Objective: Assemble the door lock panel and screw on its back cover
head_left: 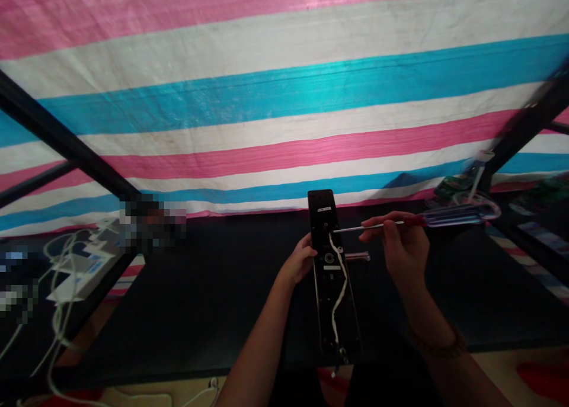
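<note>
Holds black panel over the middle of the desk, with long axis running from near edge toward far edge and lower end close to near edge. Grips panel's left side with left hand, the nearer of the two, touching it. Pinches screwdriver narrowly with right hand, off to the right of the panel. Points shaft leftward, roughly square across that long axis, with its tip at the upper end of white cable, in the panel's upper half. Cannot confirm tip contact from this view.
</note>
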The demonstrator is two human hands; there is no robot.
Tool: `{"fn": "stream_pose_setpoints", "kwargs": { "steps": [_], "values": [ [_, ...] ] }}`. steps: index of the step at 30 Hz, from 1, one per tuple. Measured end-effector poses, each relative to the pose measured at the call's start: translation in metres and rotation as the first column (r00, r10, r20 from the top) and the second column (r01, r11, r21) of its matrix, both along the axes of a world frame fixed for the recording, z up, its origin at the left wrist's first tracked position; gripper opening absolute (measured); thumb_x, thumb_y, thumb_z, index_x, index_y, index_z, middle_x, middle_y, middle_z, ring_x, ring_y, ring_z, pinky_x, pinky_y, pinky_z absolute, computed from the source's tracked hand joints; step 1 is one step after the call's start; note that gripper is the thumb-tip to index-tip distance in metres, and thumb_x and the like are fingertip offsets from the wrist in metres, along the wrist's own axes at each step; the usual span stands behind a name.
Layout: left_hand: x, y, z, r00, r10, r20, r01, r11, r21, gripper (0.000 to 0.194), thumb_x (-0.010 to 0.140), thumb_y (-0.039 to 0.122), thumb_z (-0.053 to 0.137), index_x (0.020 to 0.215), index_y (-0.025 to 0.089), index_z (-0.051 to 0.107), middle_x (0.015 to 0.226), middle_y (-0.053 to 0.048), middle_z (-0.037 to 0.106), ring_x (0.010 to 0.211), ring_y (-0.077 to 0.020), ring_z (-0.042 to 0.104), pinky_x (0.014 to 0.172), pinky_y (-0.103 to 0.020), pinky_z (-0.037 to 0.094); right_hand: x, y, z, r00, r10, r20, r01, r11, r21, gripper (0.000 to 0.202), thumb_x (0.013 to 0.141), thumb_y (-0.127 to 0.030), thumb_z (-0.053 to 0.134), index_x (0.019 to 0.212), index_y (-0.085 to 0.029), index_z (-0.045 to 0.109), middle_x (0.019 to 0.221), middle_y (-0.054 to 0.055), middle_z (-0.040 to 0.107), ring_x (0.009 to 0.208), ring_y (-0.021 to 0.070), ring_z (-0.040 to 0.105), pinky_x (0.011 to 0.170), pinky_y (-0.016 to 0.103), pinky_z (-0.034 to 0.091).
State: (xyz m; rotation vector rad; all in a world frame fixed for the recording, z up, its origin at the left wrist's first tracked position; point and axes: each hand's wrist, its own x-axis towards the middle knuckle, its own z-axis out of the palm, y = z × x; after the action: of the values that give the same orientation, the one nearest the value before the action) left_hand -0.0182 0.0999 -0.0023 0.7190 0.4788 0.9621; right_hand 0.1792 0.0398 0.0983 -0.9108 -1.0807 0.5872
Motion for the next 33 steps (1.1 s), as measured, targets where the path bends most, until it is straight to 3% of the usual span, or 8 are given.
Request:
{"fn": "stream_pose_setpoints", "kwargs": {
  "steps": [3, 8, 13, 20, 27, 33],
  "values": [
    [-0.001, -0.001, 0.002, 1.0, -0.016, -0.003, 0.016, 1.0, 0.015, 0.059, 0.055, 0.011, 0.069, 0.114, 0.017, 0.07, 0.1, -0.005, 0.075, 0.088, -0.0222, 0.068, 0.085, -0.033, 0.048, -0.015, -0.007, 0.009, 0.976, 0.106, 0.189, -0.095, 0.993, -0.068, 0.019, 0.099, -0.04, 0.058, 0.091, -0.023, 0.059, 0.081, 0.002, 0.077, 0.06, 0.0159, 0.073, 0.061, 0.029, 0.059],
    [-0.003, -0.003, 0.008, 0.999, -0.051, -0.018, 0.051, 0.998, 0.048, 0.062, 0.056, 0.01, 0.072, 0.118, 0.017, 0.07, 0.105, -0.007, 0.075, 0.093, -0.0237, 0.068, 0.087, -0.033, 0.048, -0.031, -0.009, -0.001, 0.93, 0.217, 0.296, -0.184, 0.973, -0.136, 0.025, 0.1, -0.042, 0.054, 0.09, -0.021, 0.061, 0.077, 0.004, 0.077, 0.059, 0.016, 0.073, 0.057, 0.026, 0.058],
    [-0.006, -0.004, 0.013, 0.996, -0.078, -0.033, 0.08, 0.994, 0.076, 0.063, 0.057, 0.004, 0.073, 0.118, 0.018, 0.07, 0.107, -0.007, 0.075, 0.096, -0.0234, 0.069, 0.086, -0.032, 0.049, -0.035, -0.008, -0.011, 0.891, 0.222, 0.395, -0.179, 0.974, -0.142, 0.024, 0.102, -0.039, 0.049, 0.092, -0.021, 0.061, 0.069, 0.002, 0.073, 0.061, 0.0166, 0.073, 0.057, 0.025, 0.056],
    [-0.008, -0.005, 0.012, 0.997, -0.075, -0.033, 0.078, 0.994, 0.078, 0.064, 0.059, 0.002, 0.073, 0.121, 0.019, 0.069, 0.11, -0.007, 0.075, 0.102, -0.0236, 0.069, 0.097, -0.035, 0.047, -0.035, -0.008, -0.002, 0.815, 0.212, 0.539, -0.169, 0.977, -0.128, 0.022, 0.101, -0.035, 0.051, 0.089, -0.022, 0.063, 0.072, 0.003, 0.073, 0.063, 0.0163, 0.072, 0.063, 0.027, 0.055],
    [-0.009, -0.003, 0.009, 0.997, -0.069, -0.025, 0.071, 0.994, 0.08, 0.066, 0.06, 0.004, 0.076, 0.124, 0.019, 0.068, 0.12, -0.009, 0.073, 0.112, -0.027, 0.067, 0.1, -0.037, 0.047, -0.037, -0.005, -0.002, 0.808, 0.259, 0.529, -0.209, 0.966, -0.153, 0.021, 0.103, -0.037, 0.05, 0.098, -0.021, 0.062, 0.074, 0.003, 0.074, 0.066, 0.0173, 0.073, 0.066, 0.028, 0.056],
    [-0.007, -0.003, 0.009, 0.998, -0.064, -0.008, 0.064, 0.995, 0.081, 0.065, 0.059, 0.003, 0.073, 0.122, 0.019, 0.07, 0.117, -0.008, 0.074, 0.108, -0.0244, 0.069, 0.098, -0.034, 0.048, -0.038, -0.007, 0.002, 0.797, 0.215, 0.565, -0.181, 0.977, -0.117, 0.02, 0.102, -0.034, 0.05, 0.096, -0.021, 0.064, 0.074, 0.003, 0.074, 0.067, 0.0166, 0.072, 0.069, 0.028, 0.055]
  ]
}}
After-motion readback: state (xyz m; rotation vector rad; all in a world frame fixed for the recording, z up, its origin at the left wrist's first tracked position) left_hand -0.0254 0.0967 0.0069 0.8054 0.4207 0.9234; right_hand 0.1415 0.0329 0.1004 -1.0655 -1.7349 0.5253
